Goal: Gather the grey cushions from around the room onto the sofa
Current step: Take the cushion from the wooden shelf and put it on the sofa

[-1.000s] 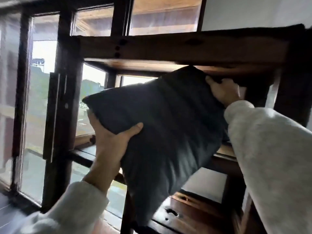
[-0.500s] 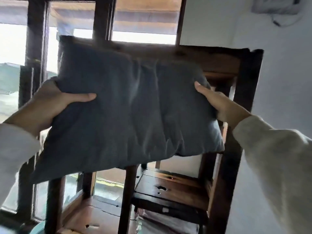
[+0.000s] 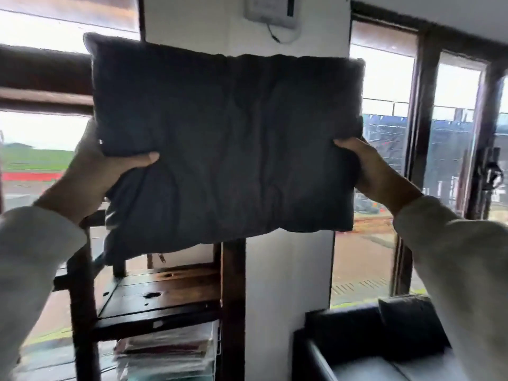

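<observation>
- Now, far left, a pale sleeve (image 3: 30,265) is seen, blurred and cut off by the edge.
- The left hand (image 3: 90,171) is clamped on the left edge of the grey cushion (image 3: 225,144), thumb across the front, other fingers hidden behind.
- Below it, a dark wooden shelf unit (image 3: 165,295) is seen, boards knotted and glossy; a stack of papers (image 3: 167,353) under the board is too blurred to be read.
- Centre stage, the grey cushion is held up in the air, flat-on, soft, rectangular, creased down the middle; the shelf unit's top and the white wall (image 3: 288,270) are partly blocked by it.
- Above, a white wall box (image 3: 270,11) with a dangling cord is cropped by the top edge.
- The right hand (image 3: 376,174) is gripping the cushion's right edge, thumb in front, fingers concealed.
- Lower right, a dark, smooth sofa (image 3: 343,325) is partly shown, another dark cushion (image 3: 409,323) propped on it, half covered by the right sleeve (image 3: 467,270).
- Far right, dark-framed glass doors (image 3: 417,133) are seen.
</observation>
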